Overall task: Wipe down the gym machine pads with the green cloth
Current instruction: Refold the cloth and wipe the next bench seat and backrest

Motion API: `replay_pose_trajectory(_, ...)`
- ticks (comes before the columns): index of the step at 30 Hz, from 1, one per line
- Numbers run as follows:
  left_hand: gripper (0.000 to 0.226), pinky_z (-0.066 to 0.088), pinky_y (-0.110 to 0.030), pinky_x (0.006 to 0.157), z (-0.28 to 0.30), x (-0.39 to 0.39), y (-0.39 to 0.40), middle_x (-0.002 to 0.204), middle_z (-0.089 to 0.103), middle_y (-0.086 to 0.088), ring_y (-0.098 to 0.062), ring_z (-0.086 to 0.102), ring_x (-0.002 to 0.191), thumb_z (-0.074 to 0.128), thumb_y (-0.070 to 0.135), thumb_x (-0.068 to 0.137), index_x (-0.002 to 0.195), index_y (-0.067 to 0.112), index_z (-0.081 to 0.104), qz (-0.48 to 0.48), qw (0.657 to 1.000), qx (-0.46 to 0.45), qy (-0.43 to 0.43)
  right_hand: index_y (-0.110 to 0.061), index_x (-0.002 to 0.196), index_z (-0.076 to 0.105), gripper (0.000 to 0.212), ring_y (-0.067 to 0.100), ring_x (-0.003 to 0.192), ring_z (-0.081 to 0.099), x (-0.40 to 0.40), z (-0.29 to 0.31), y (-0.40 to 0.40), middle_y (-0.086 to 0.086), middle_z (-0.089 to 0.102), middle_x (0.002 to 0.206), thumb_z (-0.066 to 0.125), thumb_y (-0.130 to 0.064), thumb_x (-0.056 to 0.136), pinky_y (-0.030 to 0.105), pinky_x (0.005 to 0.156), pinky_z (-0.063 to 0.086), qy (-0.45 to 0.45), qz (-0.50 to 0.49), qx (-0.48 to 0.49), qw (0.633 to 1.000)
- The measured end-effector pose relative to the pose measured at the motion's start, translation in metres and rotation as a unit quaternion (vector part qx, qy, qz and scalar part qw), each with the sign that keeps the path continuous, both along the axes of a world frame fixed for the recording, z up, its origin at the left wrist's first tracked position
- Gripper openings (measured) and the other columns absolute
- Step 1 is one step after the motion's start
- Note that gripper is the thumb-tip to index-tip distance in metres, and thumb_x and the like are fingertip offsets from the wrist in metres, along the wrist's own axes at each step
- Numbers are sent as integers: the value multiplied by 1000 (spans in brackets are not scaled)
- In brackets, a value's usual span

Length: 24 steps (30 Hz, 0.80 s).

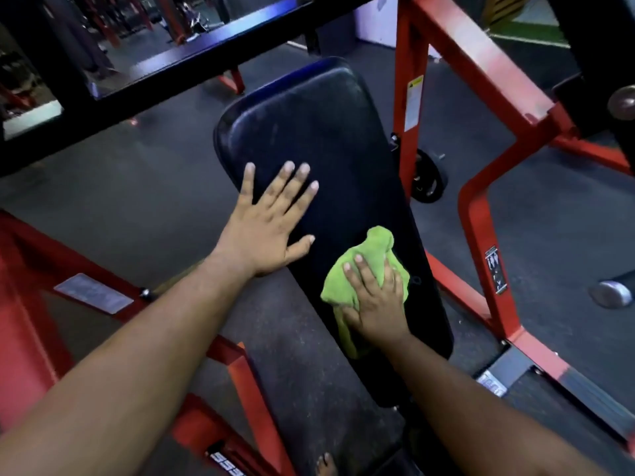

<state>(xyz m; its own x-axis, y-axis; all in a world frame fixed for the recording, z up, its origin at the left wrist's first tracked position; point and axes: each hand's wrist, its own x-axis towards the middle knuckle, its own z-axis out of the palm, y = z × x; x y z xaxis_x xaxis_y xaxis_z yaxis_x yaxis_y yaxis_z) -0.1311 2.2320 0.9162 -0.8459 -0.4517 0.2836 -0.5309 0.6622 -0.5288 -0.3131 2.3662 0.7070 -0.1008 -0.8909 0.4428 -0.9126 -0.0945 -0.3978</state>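
A long black pad (309, 125) of the gym machine slopes from the upper middle down to the lower right. My left hand (271, 221) lies flat on its left side, fingers spread, holding nothing. My right hand (378, 304) presses the crumpled green cloth (371, 252) against the pad's lower right part, with the fingers on top of the cloth. Part of the cloth sticks out above and to the left of that hand.
A red steel frame (477, 207) stands to the right of the pad, and more red frame (41, 269) runs along the left. A black bar (206, 53) crosses overhead at the top. A weight plate (427, 180) sits behind the pad. Dark rubber floor (130, 173) lies beneath.
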Motion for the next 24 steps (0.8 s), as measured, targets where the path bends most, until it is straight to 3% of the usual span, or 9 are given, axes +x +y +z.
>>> replay_pose_trajectory(4, 80, 1, -70, 119, -7, -7, 4, 171, 8, -9, -24, 5, 158, 38, 60, 98, 163, 16, 17, 4, 1000, 4, -2, -35, 164, 7, 78, 43, 156, -4, 5, 70, -48, -8, 2, 172, 41, -57, 97, 70, 119, 12, -153, -112, -6, 982)
replay_pose_trajectory(6, 80, -4, -70, 118, -12, -11, 9, 171, 3, -7, -24, 1, 158, 34, 59, 100, 163, 15, 11, 19, 1000, 1, 0, -32, 164, 11, 76, 42, 156, -8, 1, 101, -71, -7, 1, 172, 39, -58, 99, 67, 122, 4, -149, -118, -25, 982)
replay_pose_trajectory(8, 82, -13, -68, 116, -22, -18, 14, 172, -3, -5, -22, -5, 158, 29, 60, 101, 163, 13, 3, 41, 999, -1, -5, -31, 163, 17, 75, 42, 156, -4, -18, 104, -80, -7, 6, 172, 41, -59, 98, 65, 122, 6, -99, -88, -42, 990)
replay_pose_trajectory(11, 85, -20, -69, 114, -44, -28, 23, 171, -7, -7, -23, -9, 158, 29, 63, 100, 163, 14, 0, 28, 999, 1, -35, -29, 161, 28, 70, 42, 155, 14, -39, 60, -65, -3, 20, 170, 40, -59, 99, 62, 120, 17, -79, -82, -72, 991)
replay_pose_trajectory(15, 85, -22, -68, 115, -83, -39, 40, 171, -4, -9, -24, -4, 158, 31, 64, 99, 163, 15, 5, -29, 994, 4, -109, -34, 162, 16, 71, 36, 152, 20, -34, -28, -11, -4, 11, 172, 39, -56, 98, 64, 118, 22, -181, -168, 18, 969)
replay_pose_trajectory(18, 82, -22, -68, 114, -104, -41, 53, 171, -5, -9, -23, -5, 158, 29, 63, 100, 163, 15, 5, -42, 988, 12, -146, -38, 162, 11, 76, 32, 150, 20, -25, -74, 27, -10, 5, 172, 37, -55, 93, 67, 115, 26, -313, -257, 91, 910)
replay_pose_trajectory(21, 77, -17, -70, 116, -108, -43, 57, 171, -1, -9, -24, -1, 158, 29, 58, 102, 163, 17, 10, -42, 993, 26, -112, -32, 163, 15, 78, 37, 150, 22, 7, -59, 14, -6, 8, 172, 34, -54, 90, 60, 120, 20, -407, -343, 81, 843)
replay_pose_trajectory(22, 75, -13, -71, 117, -107, -46, 59, 171, 1, -9, -24, 1, 158, 30, 57, 101, 163, 18, 12, -41, 994, 39, -92, -30, 163, 15, 79, 40, 150, 23, 22, -46, 7, -3, 9, 172, 35, -53, 90, 58, 119, 17, -404, -338, 72, 847)
replay_pose_trajectory(24, 75, -6, -74, 117, -107, -51, 61, 171, 2, -9, -25, 4, 158, 32, 55, 101, 163, 19, 13, -47, 995, 64, -66, -35, 163, 5, 79, 43, 151, 23, 54, -35, 4, -7, -1, 171, 34, -56, 93, 61, 118, 14, -349, -267, 65, 896)
